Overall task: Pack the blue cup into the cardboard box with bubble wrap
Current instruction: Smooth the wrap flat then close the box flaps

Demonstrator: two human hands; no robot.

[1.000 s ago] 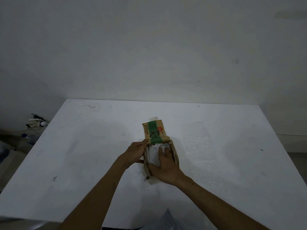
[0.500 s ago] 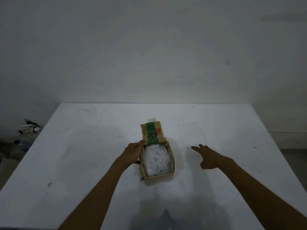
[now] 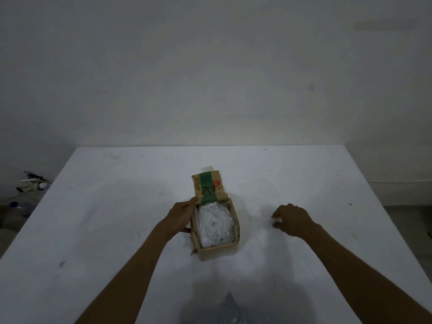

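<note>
Hands low over the white worktop (image 3: 93,230). Your left hand (image 3: 181,217) grips the left wall of the cardboard box (image 3: 216,250), thumb at the near side, fingers toward the flap hinge. Your right hand (image 3: 293,219) sits at 3 o'clock from the box, apart from it, fingers curled down, grasping nothing. Box at worktop centre, printed flap (image 3: 208,188) raised at 12 o'clock. Bubble wrap (image 3: 214,224) fills the inside; cup not visible.

Head camera looks forward-down across the table (image 3: 304,265).
</note>
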